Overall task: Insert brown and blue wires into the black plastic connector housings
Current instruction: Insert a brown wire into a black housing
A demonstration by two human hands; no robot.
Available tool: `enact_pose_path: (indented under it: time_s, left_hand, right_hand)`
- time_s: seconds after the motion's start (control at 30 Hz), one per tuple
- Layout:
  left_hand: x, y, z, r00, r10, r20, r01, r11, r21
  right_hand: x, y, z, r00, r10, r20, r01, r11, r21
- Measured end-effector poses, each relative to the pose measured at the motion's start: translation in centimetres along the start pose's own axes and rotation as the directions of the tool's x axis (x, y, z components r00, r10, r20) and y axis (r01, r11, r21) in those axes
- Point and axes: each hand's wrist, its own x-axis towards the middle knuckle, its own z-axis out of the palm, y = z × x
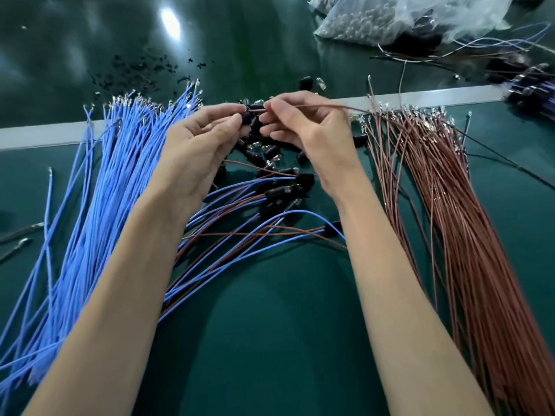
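My left hand (pixel 204 142) pinches a small black connector housing (pixel 247 117) between thumb and fingers. My right hand (pixel 303 127) pinches a single brown wire (pixel 330 107) near its tip, and the tip meets the housing. That wire runs right to the brown wire bundle (pixel 444 199). A wide blue wire bundle (pixel 111 175) lies fanned out on the left. Loose black housings (pixel 264 151) are piled under my hands. Finished housings with blue and brown wires (pixel 255 229) lie between my forearms.
The dark green table (pixel 270 325) has a grey strip (pixel 45 135) running across it. A clear plastic bag of parts (pixel 390 16) sits at the back right, with more wired pieces (pixel 528 88) at the right edge. Black scraps (pixel 138 70) are scattered behind the blue bundle.
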Motion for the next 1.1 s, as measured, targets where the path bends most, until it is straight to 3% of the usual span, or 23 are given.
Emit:
enact_pose_path:
  time_s: [0.2, 0.47, 0.63, 1.1]
  left_hand:
    - [-0.1, -0.7, 0.6, 1.0, 0.013, -0.022, -0.013, 1.0, -0.017]
    - [0.0, -1.1, 0.8, 0.999, -0.016, -0.031, 0.014, 0.997, -0.079]
    - [-0.3, -1.2, 1.1, 1.0, -0.006, 0.016, 0.005, 1.0, 0.014]
    - [-0.8, -1.1, 1.3, 0.999, 0.008, 0.035, -0.014, 0.986, 0.165]
  right_hand:
    - [0.3, 0.2, -0.9, 0.998, -0.016, -0.064, 0.019, 0.999, 0.035]
    - [0.3, 0.1, -1.5, 1.0, -0.025, 0.003, 0.025, 0.999, -0.034]
    - [0.0, 0.1, -1.4, 0.998, -0.02, 0.061, 0.024, 0.997, -0.07]
    - [-0.2, 0.0, -1.0, 0.996, -0.09, 0.022, 0.092, 0.977, -0.192]
